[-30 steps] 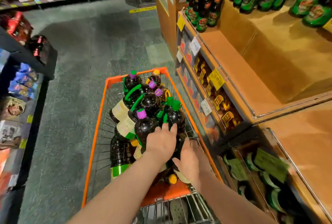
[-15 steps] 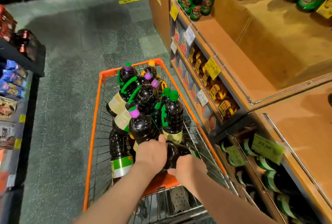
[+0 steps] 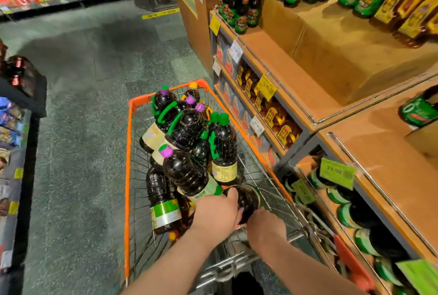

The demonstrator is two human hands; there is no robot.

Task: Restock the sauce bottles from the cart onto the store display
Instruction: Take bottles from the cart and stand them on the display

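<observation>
Nearest the camera, 2 bare forearms reach into the near end of the orange cart (image 3: 128,152). The left hand (image 3: 216,215) curls over the top of a dark bottle (image 3: 248,198) lying low against the cart's near wall, thumb hooked across it. The right hand (image 3: 266,224) comes at the same bottle from below and the right; its fingers are tucked under and out of sight, so I cannot tell whether they are spread or closed round it.

Just beyond, about 8 more sauce bottles (image 3: 187,171) lie heaped in the basket, dark with green handles and purple or green caps, one standing upright (image 3: 224,150) by the right wall.

Further right, the wooden display (image 3: 379,159) rises in tiers beside the cart, its near tier largely bare.

The step in hand looks like the pick: pulling 1 bottle clear of the pile. Next it likely needs lifting over the cart rim without dragging neighbours, then swinging right to the bare tier.
</observation>
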